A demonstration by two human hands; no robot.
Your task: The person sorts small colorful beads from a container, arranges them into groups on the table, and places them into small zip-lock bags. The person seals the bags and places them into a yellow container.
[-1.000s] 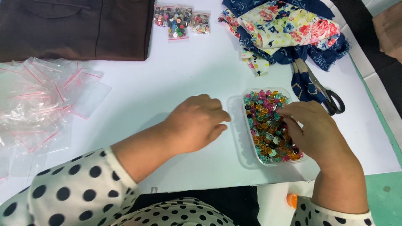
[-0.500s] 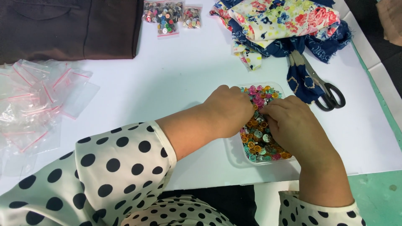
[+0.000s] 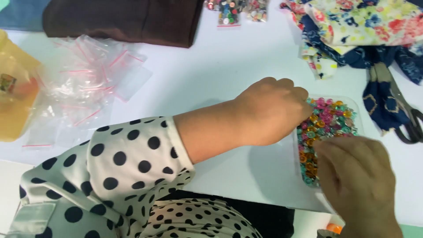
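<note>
Buttons [image 3: 325, 124] in clear tray [image 3: 358, 115] are lying just right of your L hand [image 3: 269, 112], fingers curled in, grip unclear; R hand [image 3: 354, 178] is hovering nearer, grip unclear too.

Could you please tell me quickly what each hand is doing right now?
Left hand: curled, fingertips in the tray of beads.
Right hand: over the tray; grip cannot be told.

1. A sewing or craft workspace: floral fabric pieces [image 3: 361, 22] and scissors [image 3: 403, 110] lie on the white surface [image 3: 220, 75].
2. A tray of colourful buttons [image 3: 326, 123] and small zip bags [image 3: 92, 83] suggest sorting and packing.
</note>
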